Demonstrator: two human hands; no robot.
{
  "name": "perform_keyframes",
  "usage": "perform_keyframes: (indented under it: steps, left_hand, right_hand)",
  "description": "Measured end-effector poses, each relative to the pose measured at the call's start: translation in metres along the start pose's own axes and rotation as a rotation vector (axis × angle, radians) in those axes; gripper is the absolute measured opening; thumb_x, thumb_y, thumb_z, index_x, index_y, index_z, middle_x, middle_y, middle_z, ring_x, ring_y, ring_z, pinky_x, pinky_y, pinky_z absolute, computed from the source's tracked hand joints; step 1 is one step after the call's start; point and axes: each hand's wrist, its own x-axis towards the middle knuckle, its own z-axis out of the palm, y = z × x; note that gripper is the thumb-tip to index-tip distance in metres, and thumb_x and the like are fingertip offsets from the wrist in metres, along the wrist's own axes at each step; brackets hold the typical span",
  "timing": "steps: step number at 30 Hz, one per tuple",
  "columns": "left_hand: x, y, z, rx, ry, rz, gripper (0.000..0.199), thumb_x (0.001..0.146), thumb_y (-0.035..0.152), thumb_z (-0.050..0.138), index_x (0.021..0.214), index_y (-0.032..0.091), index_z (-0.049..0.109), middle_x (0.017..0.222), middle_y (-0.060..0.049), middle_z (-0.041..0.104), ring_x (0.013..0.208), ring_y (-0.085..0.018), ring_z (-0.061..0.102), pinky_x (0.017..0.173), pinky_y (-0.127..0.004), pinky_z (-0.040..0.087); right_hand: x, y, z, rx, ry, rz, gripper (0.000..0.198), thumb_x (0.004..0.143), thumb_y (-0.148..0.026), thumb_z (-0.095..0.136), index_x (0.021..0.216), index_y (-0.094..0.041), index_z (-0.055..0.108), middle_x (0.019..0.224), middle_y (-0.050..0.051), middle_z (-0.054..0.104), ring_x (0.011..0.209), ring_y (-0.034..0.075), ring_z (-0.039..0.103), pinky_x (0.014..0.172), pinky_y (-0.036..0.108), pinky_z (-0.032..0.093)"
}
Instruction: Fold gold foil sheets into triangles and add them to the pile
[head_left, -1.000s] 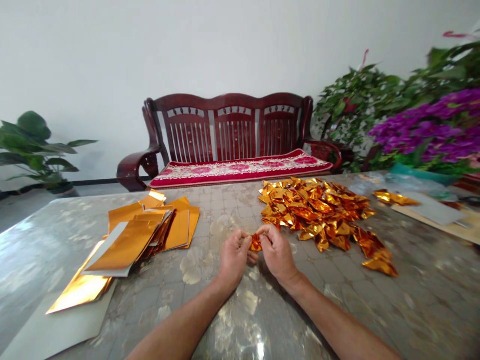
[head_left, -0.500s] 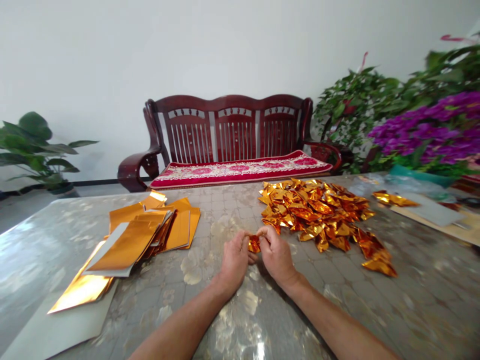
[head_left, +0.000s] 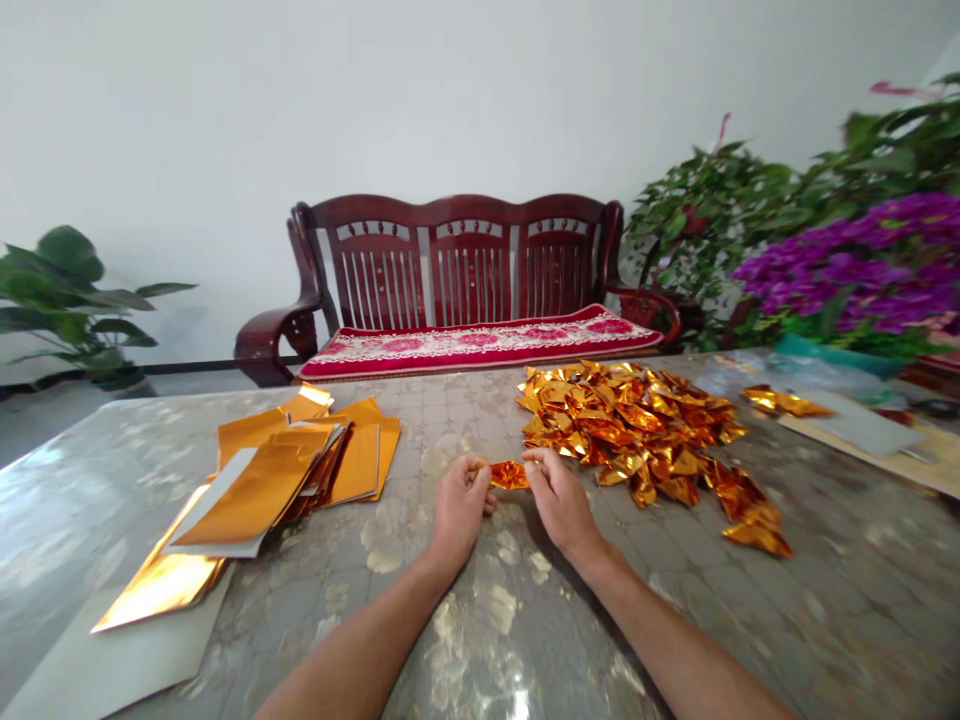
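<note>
Between my two hands is a small folded gold foil paper ingot (head_left: 509,475), shiny orange-gold and pointed at the ends. My left hand (head_left: 462,505) pinches its left end, and my right hand (head_left: 557,502) grips the right end between thumb and fingers. Just beyond my right hand lies a heap of folded gold paper ingots (head_left: 630,420), trailing toward the front right. Off to the left is a loose pile of flat gold foil paper sheets (head_left: 262,490), some showing pale grey backs.
The patterned grey table (head_left: 360,620) spans the foreground. A pale sheet (head_left: 142,640) lies at the front left. On the right are a single ingot (head_left: 787,402), flat card (head_left: 874,425) and purple flowers (head_left: 847,265). A wooden bench (head_left: 465,260) stands behind the table.
My hands have moved slightly apart, and more of the gold paper ingot shows stretched between them. The heap and the sheets stay in place.
</note>
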Motion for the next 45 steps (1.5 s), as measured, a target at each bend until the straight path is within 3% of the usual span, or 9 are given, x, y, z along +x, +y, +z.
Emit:
perform_keyframes:
  steps: [5, 9, 13, 17, 21, 25, 30, 42, 45]
  left_hand:
    - [0.003, 0.003, -0.005, 0.04, 0.077, 0.017, 0.017, 0.08, 0.035, 0.058, 0.079, 0.018, 0.06, 0.055, 0.004, 0.059, 0.045, -0.011, 0.056, 0.044, -0.019, 0.044]
    - [0.003, 0.003, -0.006, 0.044, 0.09, 0.019, 0.015, 0.079, 0.034, 0.059, 0.077, 0.019, 0.061, 0.056, 0.004, 0.059, 0.045, -0.011, 0.056, 0.044, -0.019, 0.043]
    - [0.003, 0.003, -0.005, 0.013, 0.101, 0.011, 0.015, 0.078, 0.034, 0.06, 0.077, 0.019, 0.061, 0.055, 0.005, 0.058, 0.044, -0.011, 0.054, 0.043, -0.019, 0.041]
    - [0.002, 0.005, -0.005, 0.007, 0.094, 0.002, 0.017, 0.079, 0.035, 0.058, 0.077, 0.019, 0.06, 0.054, 0.005, 0.057, 0.042, -0.01, 0.053, 0.042, -0.019, 0.041]
    - [0.0, 0.006, -0.005, 0.025, 0.051, 0.016, 0.019, 0.081, 0.037, 0.056, 0.078, 0.018, 0.059, 0.053, 0.004, 0.057, 0.044, -0.011, 0.054, 0.044, -0.019, 0.043]
    - [-0.003, 0.006, -0.006, -0.011, -0.006, 0.041, 0.03, 0.084, 0.046, 0.055, 0.082, 0.017, 0.06, 0.058, 0.003, 0.059, 0.046, -0.011, 0.054, 0.044, -0.02, 0.044]
    - [-0.002, 0.008, -0.008, -0.072, 0.055, 0.074, 0.044, 0.086, 0.052, 0.05, 0.111, 0.017, 0.057, 0.071, 0.002, 0.062, 0.05, -0.011, 0.056, 0.046, -0.02, 0.046]
    - [0.001, -0.006, -0.007, 0.034, 0.004, 0.062, 0.031, 0.078, 0.041, 0.058, 0.098, 0.018, 0.062, 0.071, 0.001, 0.063, 0.05, -0.011, 0.056, 0.046, -0.021, 0.043]
    - [0.0, -0.005, -0.006, 0.021, 0.023, 0.056, 0.034, 0.078, 0.042, 0.058, 0.102, 0.018, 0.061, 0.072, 0.002, 0.064, 0.05, -0.011, 0.057, 0.046, -0.021, 0.043]
  right_hand:
    - [0.001, 0.003, -0.006, 0.019, 0.025, -0.03, 0.04, 0.099, -0.044, 0.03, 0.104, -0.023, 0.063, 0.082, 0.003, 0.071, 0.078, 0.021, 0.066, 0.071, 0.03, 0.045]
    - [-0.001, 0.003, -0.013, -0.022, 0.025, -0.068, 0.033, 0.097, -0.042, 0.038, 0.108, -0.023, 0.062, 0.076, 0.0, 0.067, 0.074, 0.02, 0.064, 0.068, 0.029, 0.044]
    - [-0.004, 0.005, -0.022, -0.077, 0.018, -0.25, 0.025, 0.09, -0.029, 0.047, 0.111, -0.022, 0.06, 0.078, 0.0, 0.066, 0.074, 0.018, 0.063, 0.071, 0.029, 0.047]
    - [-0.003, 0.006, -0.027, -0.218, -0.02, -0.486, 0.032, 0.084, -0.015, 0.049, 0.112, -0.023, 0.063, 0.095, 0.005, 0.068, 0.09, 0.021, 0.063, 0.083, 0.033, 0.049]
    - [-0.002, 0.006, -0.025, -0.341, -0.062, -0.581, 0.027, 0.088, -0.012, 0.048, 0.105, -0.023, 0.067, 0.096, 0.006, 0.068, 0.092, 0.022, 0.063, 0.084, 0.035, 0.049]
    - [-0.001, 0.007, -0.024, -0.351, -0.031, -0.554, 0.021, 0.091, -0.015, 0.049, 0.095, -0.023, 0.069, 0.088, 0.005, 0.067, 0.085, 0.02, 0.063, 0.078, 0.032, 0.048]
    - [0.002, 0.008, -0.035, -0.302, 0.128, -0.483, 0.02, 0.095, -0.022, 0.05, 0.094, -0.023, 0.07, 0.084, 0.005, 0.066, 0.082, 0.018, 0.063, 0.075, 0.03, 0.048]
    - [0.022, 0.054, -0.091, -0.492, 0.62, -0.196, 0.024, 0.095, -0.032, 0.051, 0.099, -0.022, 0.072, 0.094, 0.008, 0.067, 0.087, 0.021, 0.061, 0.078, 0.032, 0.044]
    - [0.026, 0.064, -0.105, -0.543, 0.663, -0.052, 0.032, 0.091, -0.03, 0.052, 0.117, -0.019, 0.067, 0.092, 0.009, 0.067, 0.085, 0.024, 0.059, 0.074, 0.034, 0.042]
